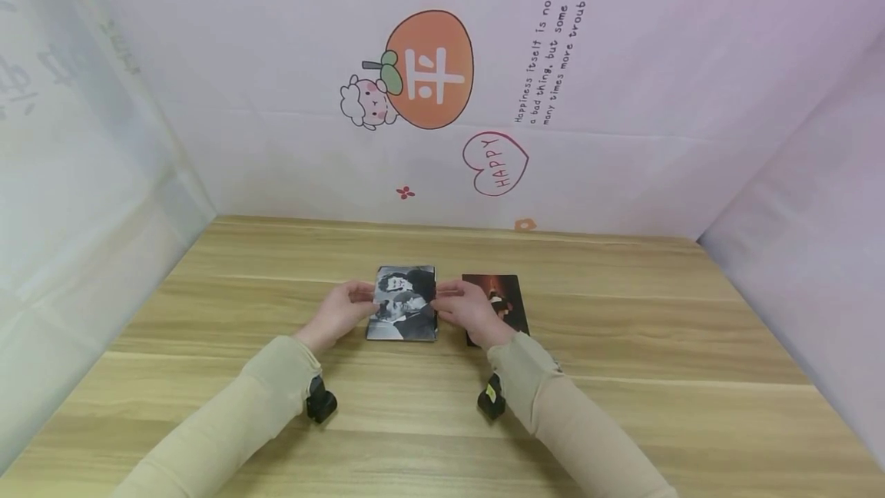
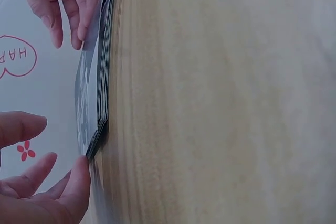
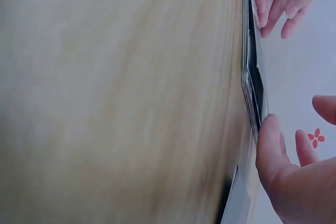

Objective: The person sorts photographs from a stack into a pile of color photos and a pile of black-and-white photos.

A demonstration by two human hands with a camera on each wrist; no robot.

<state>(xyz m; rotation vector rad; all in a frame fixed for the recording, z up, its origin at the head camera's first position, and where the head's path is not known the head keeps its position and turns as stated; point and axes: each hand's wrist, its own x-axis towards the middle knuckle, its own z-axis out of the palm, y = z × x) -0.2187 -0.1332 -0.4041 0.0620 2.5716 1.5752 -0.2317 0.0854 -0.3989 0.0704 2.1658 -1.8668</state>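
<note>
A stack of photo prints [image 1: 402, 313] lies on the table, its top sheet a black-and-white picture of two people. My left hand [image 1: 337, 315] is at the left side, its thumb touching the stack's near corner in the left wrist view. At the right side is my right hand [image 1: 473, 312], thumb against the edge and fingers loosely extended. The layered edges of the stack [image 2: 104, 72] show from the side, and its top sheet sits slightly off from those below in the right wrist view. A dark reddish photo [image 1: 513, 302] lies to the right, partly behind the right hand.
The wood-grain table [image 1: 415, 429] runs back to a white printed cloth wall [image 1: 290, 114], with pale cloth at both sides. Small black cameras are strapped under the left wrist [image 1: 321, 401] and the right wrist [image 1: 492, 398].
</note>
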